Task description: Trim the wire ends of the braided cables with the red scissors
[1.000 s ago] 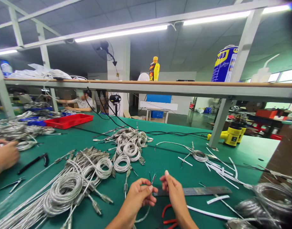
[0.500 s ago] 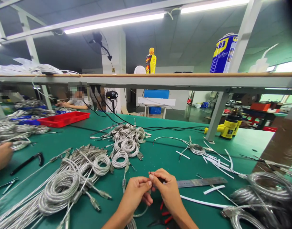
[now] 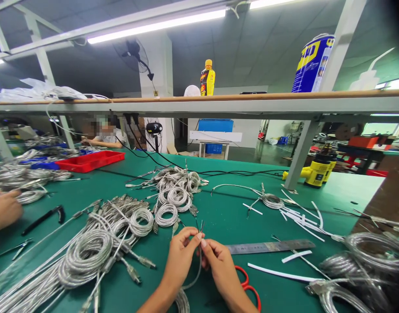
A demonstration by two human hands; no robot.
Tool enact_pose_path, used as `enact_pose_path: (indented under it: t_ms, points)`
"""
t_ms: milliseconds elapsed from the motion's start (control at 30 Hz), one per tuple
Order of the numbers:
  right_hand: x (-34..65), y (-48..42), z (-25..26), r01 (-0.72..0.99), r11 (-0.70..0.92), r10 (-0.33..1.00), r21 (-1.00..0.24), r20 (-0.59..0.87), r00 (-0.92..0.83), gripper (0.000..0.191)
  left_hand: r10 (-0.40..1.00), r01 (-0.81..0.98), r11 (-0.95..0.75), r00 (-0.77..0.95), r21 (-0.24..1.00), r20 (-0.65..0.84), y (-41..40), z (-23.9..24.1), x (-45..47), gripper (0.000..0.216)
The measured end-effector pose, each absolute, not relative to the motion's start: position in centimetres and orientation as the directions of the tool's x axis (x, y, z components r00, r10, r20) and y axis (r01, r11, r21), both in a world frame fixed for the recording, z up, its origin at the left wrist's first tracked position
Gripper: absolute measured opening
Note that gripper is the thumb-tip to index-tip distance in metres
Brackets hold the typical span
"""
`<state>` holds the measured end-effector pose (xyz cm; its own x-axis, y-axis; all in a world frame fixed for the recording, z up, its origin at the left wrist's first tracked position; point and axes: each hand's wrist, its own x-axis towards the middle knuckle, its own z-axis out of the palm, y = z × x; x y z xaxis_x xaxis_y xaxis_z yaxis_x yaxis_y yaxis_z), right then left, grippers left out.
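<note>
My left hand (image 3: 184, 252) pinches a clear-jacketed cable (image 3: 197, 274) close to its end. Thin dark wires fan upward out of the cable above the fingertips. My right hand (image 3: 216, 260) is closed against the same cable end, its thumb touching beside the left thumb; its other fingers are partly hidden. Below, the cable curves down to a coil (image 3: 181, 301) between my forearms. Red-handled scissors (image 3: 247, 284) lie by my right wrist, their blades hidden under it. Just beyond my right hand is a steel ruler (image 3: 271, 247).
Coiled USB cables (image 3: 85, 256) are heaped at left, with another pile (image 3: 176, 195) ahead. White tubing pieces (image 3: 297, 221) and more coils (image 3: 369, 256) lie right. A yellow heat gun (image 3: 317, 171) stands behind. At far left is a co-worker's hand (image 3: 5, 211) near black-handled pliers (image 3: 44, 221).
My hands have risen slightly, and the dark wires now stick up above the fingertips. More of the scissors' red handles shows. The camera view has shifted a little.
</note>
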<state>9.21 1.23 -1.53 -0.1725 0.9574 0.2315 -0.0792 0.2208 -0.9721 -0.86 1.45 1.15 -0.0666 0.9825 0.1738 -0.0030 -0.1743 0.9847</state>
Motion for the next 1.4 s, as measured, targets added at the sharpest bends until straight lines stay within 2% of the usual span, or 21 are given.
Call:
enact_pose_path:
  t_ms: [300,767,1200,1300,1367,1400]
  points:
    - [9.2,1.1,-1.7,-0.117,0.185,0.967,-0.976,0.202,-0.158,0.035,0.973,-0.113,-0.230,-0.033,0.967,0.227,1.1,1.3,-0.7,0.015]
    - [9.3,0.8,-1.6,-0.148,0.126,0.940,-0.981,0.166,-0.298,0.029,0.993,-0.277,-0.113,-0.050,0.954,0.104,1.1,1.5,-0.6,0.024]
    - [9.8,0.8,-0.7,-0.060,0.154,0.925,-0.986,0.165,-0.342,0.029,0.988,-0.268,-0.155,-0.046,0.951,0.148,1.1,1.4,-0.5,0.025]
    - [10.8,1.0,0.1,0.064,0.195,0.907,-0.979,0.155,-0.392,0.023,0.985,-0.248,-0.170,-0.074,0.954,0.156,1.2,1.5,-0.5,0.024]
    - [12.2,1.0,1.2,0.280,0.251,0.881,-0.926,0.099,-0.462,0.017,0.985,-0.225,-0.160,-0.100,0.961,0.141,1.2,1.7,-0.5,0.025]
    - [13.0,0.8,1.9,0.418,0.283,0.865,-0.863,0.041,-0.501,0.013,0.986,-0.215,-0.149,-0.105,0.965,0.129,1.2,1.8,-0.5,0.025]
